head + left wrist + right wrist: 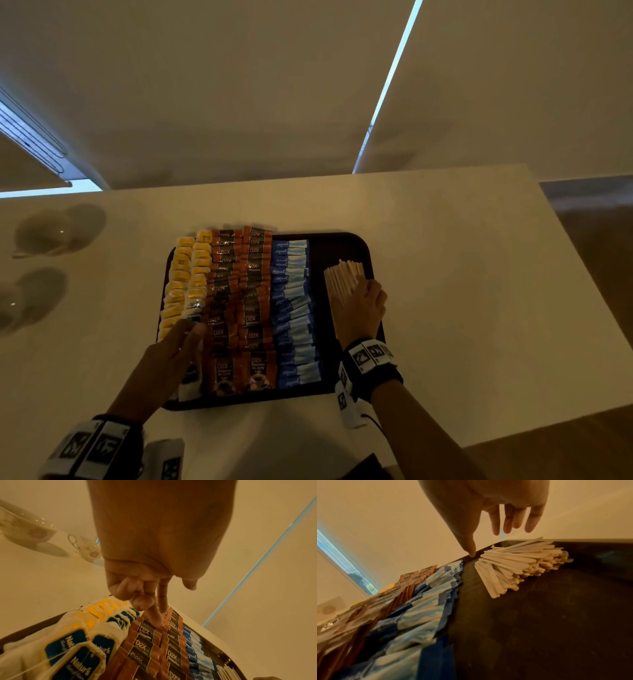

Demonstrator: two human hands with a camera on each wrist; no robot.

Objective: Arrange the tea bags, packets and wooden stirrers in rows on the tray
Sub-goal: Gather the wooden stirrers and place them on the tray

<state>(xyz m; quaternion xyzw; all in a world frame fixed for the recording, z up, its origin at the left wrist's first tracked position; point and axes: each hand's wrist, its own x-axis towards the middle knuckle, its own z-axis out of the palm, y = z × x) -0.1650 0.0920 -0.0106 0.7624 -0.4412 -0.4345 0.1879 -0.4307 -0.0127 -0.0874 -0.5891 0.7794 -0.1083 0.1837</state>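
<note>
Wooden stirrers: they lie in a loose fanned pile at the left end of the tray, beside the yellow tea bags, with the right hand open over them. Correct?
Not quite. The wooden stirrers lie at the right end of the tray, past the blue packets, as the head view shows. The right hand is indeed open over the fanned pile.

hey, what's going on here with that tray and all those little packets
A person is laying out drink supplies on a dark tray. Tea bags, brown coffee packets and blue sweetener packets already lie in rows. The left hand has straight fingers touching the coffee packets beside the tea bags. The right hand, fingers spread, is over a fanned pile of wooden stirrers, not yet a tidy row.
</note>
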